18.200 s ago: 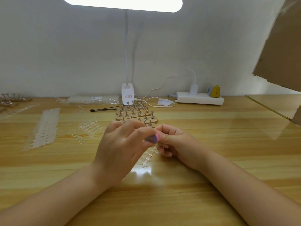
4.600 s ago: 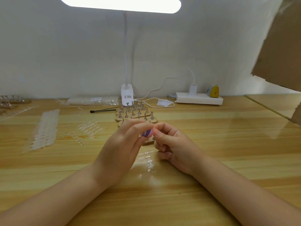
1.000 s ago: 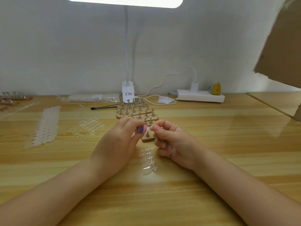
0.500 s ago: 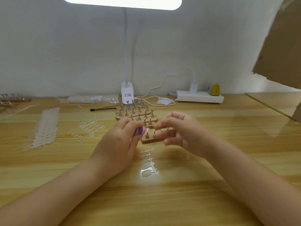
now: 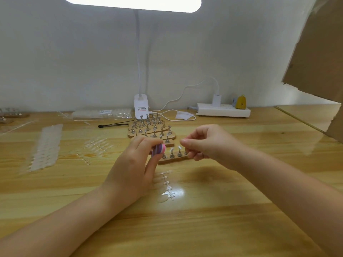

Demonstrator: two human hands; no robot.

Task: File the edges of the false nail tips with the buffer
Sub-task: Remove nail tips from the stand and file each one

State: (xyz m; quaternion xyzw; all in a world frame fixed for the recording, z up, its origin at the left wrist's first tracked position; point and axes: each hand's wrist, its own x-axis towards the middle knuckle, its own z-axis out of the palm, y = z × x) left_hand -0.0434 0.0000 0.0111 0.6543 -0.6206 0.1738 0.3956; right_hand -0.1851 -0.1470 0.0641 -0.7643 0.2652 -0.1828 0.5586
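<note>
**Bright overhead lamp, soft focus, wide-angle bend**

A blown-out white lamp head (image 5: 131, 2) at the top centre of the frame lights the scene brightly and evenly. Its glare pools on the glossy wooden table (image 5: 185, 229) just below centre. Soft shadows lie under the hands. The whole picture is slightly soft, small items at left are smeared, and the table edges bow toward the frame's sides.

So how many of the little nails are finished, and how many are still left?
Two tips stand on the near wooden stand, so those look done. The left hand holds the buffer; the right hand hovers over that stand. Left: the strip of tips and the sheets.
</note>
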